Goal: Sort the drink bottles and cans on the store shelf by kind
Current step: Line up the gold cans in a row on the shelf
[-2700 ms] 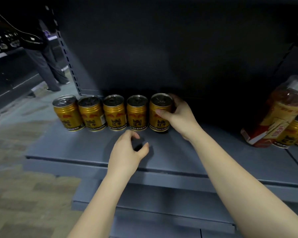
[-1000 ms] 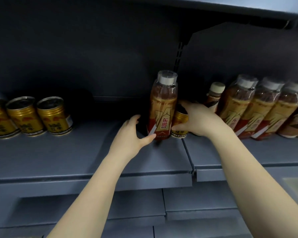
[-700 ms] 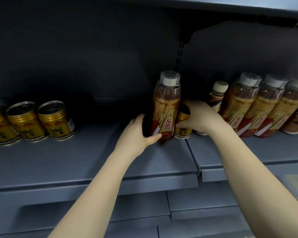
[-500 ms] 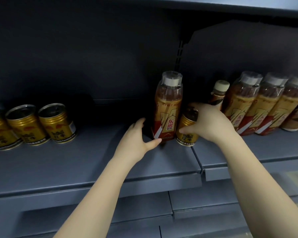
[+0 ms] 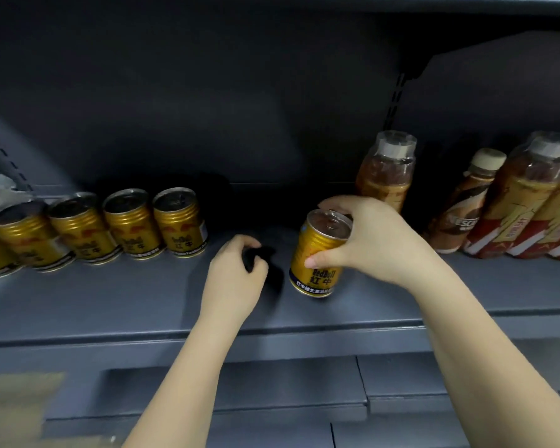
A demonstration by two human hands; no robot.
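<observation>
right hand [image 5: 374, 244] has pulled the gold can [image 5: 320, 253] out from beside the tall bottle [image 5: 385, 171], can now tipped over open shelf [image 5: 110, 295], left hand [image 5: 235, 279] let go of bottle, fingers curled

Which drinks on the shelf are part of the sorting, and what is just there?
Part of the sorting:
gold can in the right hand
row of gold cans
tall amber bottle
coffee bottle
red-labelled bottles

Just there:
shelf
left hand, holding nothing
</observation>
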